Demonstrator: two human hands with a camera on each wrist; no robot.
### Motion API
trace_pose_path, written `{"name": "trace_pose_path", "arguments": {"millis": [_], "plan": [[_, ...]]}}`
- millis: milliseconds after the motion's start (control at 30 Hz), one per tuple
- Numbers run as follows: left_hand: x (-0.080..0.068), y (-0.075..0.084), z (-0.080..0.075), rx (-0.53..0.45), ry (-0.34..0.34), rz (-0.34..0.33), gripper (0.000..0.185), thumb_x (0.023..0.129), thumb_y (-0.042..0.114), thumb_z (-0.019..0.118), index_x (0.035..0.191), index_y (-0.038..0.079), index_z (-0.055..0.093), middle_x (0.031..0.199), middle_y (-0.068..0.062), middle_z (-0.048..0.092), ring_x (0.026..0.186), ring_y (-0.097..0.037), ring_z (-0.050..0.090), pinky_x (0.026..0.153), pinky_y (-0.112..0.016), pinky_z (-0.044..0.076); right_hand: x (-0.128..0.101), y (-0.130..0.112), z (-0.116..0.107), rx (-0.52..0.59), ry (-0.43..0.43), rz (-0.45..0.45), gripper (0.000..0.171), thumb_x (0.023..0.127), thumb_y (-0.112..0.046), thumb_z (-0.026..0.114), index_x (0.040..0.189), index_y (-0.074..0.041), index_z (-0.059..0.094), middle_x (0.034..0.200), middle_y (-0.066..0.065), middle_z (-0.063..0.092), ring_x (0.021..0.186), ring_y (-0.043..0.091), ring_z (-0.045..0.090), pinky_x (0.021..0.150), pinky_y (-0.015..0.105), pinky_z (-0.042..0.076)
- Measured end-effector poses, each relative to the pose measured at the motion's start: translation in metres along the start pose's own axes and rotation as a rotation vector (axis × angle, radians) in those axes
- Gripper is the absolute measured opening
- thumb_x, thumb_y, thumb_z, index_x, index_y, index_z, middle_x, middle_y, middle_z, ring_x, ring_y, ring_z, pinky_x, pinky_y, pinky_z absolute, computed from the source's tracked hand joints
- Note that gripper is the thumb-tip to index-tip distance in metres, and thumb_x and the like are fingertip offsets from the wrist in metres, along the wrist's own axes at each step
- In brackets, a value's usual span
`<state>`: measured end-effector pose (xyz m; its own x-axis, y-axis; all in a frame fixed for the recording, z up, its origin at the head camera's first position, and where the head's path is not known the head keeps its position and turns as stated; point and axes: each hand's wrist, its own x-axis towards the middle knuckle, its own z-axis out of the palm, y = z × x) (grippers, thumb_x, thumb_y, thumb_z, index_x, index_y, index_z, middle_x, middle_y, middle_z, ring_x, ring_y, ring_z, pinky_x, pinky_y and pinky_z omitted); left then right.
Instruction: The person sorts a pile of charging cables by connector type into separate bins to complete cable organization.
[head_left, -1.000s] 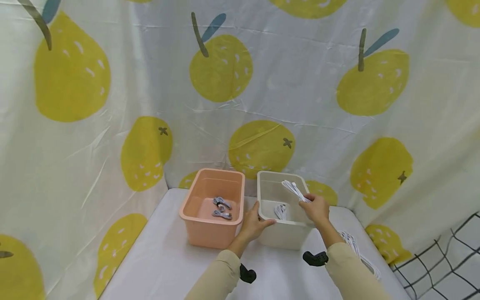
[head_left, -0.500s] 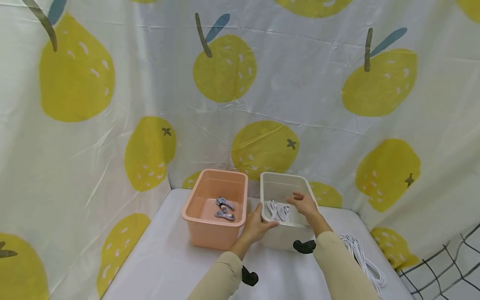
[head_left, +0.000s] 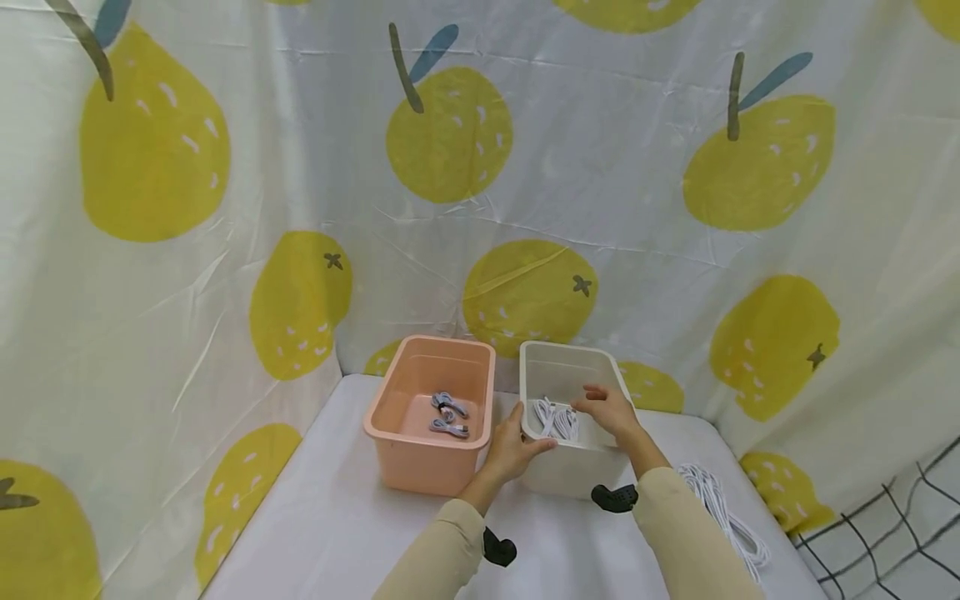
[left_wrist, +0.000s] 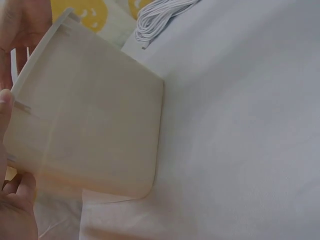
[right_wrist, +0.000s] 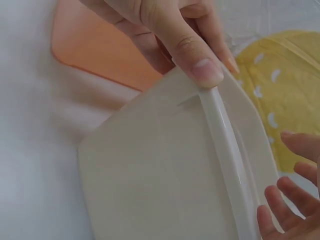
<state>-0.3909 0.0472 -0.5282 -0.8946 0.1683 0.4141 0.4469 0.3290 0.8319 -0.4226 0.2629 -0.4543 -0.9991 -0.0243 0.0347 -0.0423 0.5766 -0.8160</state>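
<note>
My left hand (head_left: 512,450) holds the near left corner of a cream plastic bin (head_left: 558,473), its thumb over the rim, as the right wrist view shows up close. Inside that bin lie bundled white cables (head_left: 557,420), side by side on the floor. Over the bin's right side hovers my right hand (head_left: 611,412), fingers loosely bent and holding nothing. In the right wrist view its fingers (right_wrist: 295,200) are spread beside the rim. An orange bin (head_left: 427,468) stands just left, with bundled grey cables (head_left: 450,428) in it.
More white cables (head_left: 726,510) lie coiled on the white-covered table (head_left: 315,517), right of the cream bin. A fruit-patterned curtain (head_left: 600,183) hangs behind and along the sides. Black wire grid (head_left: 885,533) stands at the lower right.
A second white cable bundle has left my right hand and now lies in the cream bin. The right hand moved left and its fingers loosened. My left hand stayed on the rim.
</note>
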Motion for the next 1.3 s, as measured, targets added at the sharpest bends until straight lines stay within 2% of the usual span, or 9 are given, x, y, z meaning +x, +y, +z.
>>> {"name": "trace_pose_path", "arguments": {"millis": [267,467,600,900,1133,1300], "plan": [[0.003,-0.001,-0.002,-0.002,0.011,0.002,0.077,0.085,0.023,0.089,0.147,0.006,0.048,0.125,-0.012,0.068,0.115,-0.022,0.064,0.093,-0.040,0.055,-0.001,-0.002,-0.011,-0.045,-0.015,-0.067,0.074,0.095,-0.031,0.076,0.154,-0.001,0.043,0.148,0.030,0.048,0.133,0.048,0.049,0.107,0.062,0.041],[0.000,0.001,-0.002,-0.002,0.020,0.001,0.073,0.085,0.022,0.088,0.145,0.008,0.050,0.123,-0.010,0.069,0.112,-0.021,0.064,0.091,-0.037,0.054,-0.007,0.001,-0.017,-0.059,-0.033,-0.079,0.077,0.095,-0.034,0.076,0.155,-0.002,0.041,0.148,0.029,0.048,0.134,0.047,0.048,0.107,0.061,0.042],[-0.001,0.001,-0.001,-0.011,0.026,0.007,0.072,0.085,0.022,0.088,0.144,0.009,0.050,0.121,-0.008,0.069,0.112,-0.021,0.065,0.091,-0.036,0.055,-0.013,0.001,-0.026,-0.055,-0.020,-0.094,0.075,0.096,-0.030,0.077,0.155,-0.001,0.041,0.147,0.029,0.049,0.133,0.046,0.050,0.106,0.060,0.044],[-0.001,0.002,0.001,-0.033,0.026,0.030,0.077,0.086,0.022,0.088,0.148,0.006,0.047,0.126,-0.012,0.067,0.117,-0.026,0.064,0.097,-0.043,0.054,-0.027,0.005,-0.053,-0.061,0.032,-0.112,0.073,0.096,-0.029,0.076,0.154,0.000,0.043,0.144,0.030,0.051,0.127,0.048,0.055,0.101,0.056,0.048],[-0.003,0.001,0.001,-0.035,0.043,0.069,0.073,0.085,0.019,0.088,0.144,0.004,0.049,0.123,-0.015,0.067,0.115,-0.028,0.065,0.094,-0.049,0.055,-0.036,0.012,-0.068,-0.061,0.042,-0.113,0.074,0.096,-0.029,0.076,0.154,0.002,0.041,0.146,0.033,0.048,0.128,0.050,0.053,0.101,0.059,0.048],[-0.004,0.001,0.001,-0.045,0.036,0.049,0.075,0.085,0.020,0.088,0.146,0.005,0.048,0.127,-0.016,0.065,0.119,-0.029,0.063,0.098,-0.049,0.053,-0.045,0.017,-0.077,-0.082,0.042,-0.118,0.074,0.097,-0.030,0.075,0.155,0.000,0.040,0.147,0.032,0.048,0.130,0.049,0.051,0.102,0.060,0.046]]}}
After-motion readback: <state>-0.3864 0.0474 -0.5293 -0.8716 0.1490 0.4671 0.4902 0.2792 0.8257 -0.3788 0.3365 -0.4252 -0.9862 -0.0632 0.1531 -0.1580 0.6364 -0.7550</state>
